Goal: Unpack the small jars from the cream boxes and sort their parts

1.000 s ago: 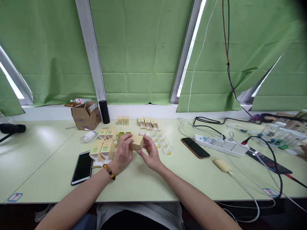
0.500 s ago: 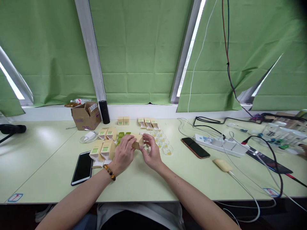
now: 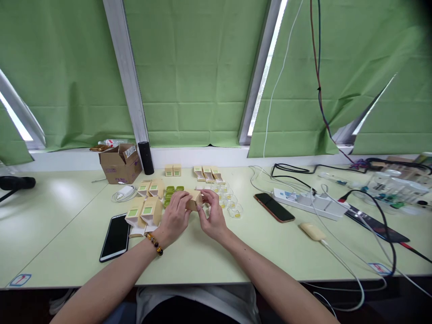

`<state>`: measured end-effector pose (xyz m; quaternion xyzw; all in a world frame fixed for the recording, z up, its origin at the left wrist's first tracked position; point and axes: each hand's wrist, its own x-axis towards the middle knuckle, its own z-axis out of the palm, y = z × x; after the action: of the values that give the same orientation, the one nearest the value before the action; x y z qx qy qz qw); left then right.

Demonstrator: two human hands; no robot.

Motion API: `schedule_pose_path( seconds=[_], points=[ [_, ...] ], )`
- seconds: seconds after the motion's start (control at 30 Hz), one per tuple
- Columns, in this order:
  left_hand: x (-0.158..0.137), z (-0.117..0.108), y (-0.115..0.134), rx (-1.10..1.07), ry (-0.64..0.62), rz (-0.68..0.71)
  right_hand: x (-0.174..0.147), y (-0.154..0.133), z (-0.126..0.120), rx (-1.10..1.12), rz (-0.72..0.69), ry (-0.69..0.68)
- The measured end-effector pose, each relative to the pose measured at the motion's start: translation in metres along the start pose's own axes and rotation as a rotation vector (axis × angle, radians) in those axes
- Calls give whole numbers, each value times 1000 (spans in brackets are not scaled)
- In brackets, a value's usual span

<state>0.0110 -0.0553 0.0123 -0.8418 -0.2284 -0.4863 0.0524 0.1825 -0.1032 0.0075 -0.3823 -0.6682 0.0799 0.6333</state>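
Note:
A small cardboard box is held between my two hands above the table. My left hand grips its left side, a beaded bracelet on the wrist. Fingers and thumb of my right hand close on the box's right end. Just beyond my left hand lie small green containers, partly hidden. Several clear plastic pieces with yellow centres lie beyond my right hand. To the left stand several open cardboard boxes with green labels.
At the back are two closed small boxes and three open ones. A white-edged phone lies left, another phone right. Farther right are a power strip, cables and a cream-coloured charging case. A brown carton stands back left.
My right fingers have shifted slightly around the end of the box. Both hands still hold it in nearly the same place.

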Motion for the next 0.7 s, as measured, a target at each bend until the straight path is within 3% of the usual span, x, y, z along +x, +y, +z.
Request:
schedule_pose_path(
  seconds=[0.13, 0.33, 0.53, 0.7],
  points=[
    [-1, 2, -3, -48, 4, -68, 4, 0, -3, 90, 24, 39],
    [-6, 8, -13, -224, 8, -188, 11, 2, -5, 339, 229, 121],
    [-4, 7, -13, -254, 3, -94, 15, 4, -5, 454, 336, 222],
    [0, 2, -7, -189, -32, -106, 17, 5, -5, 481, 359, 271]
  ],
)
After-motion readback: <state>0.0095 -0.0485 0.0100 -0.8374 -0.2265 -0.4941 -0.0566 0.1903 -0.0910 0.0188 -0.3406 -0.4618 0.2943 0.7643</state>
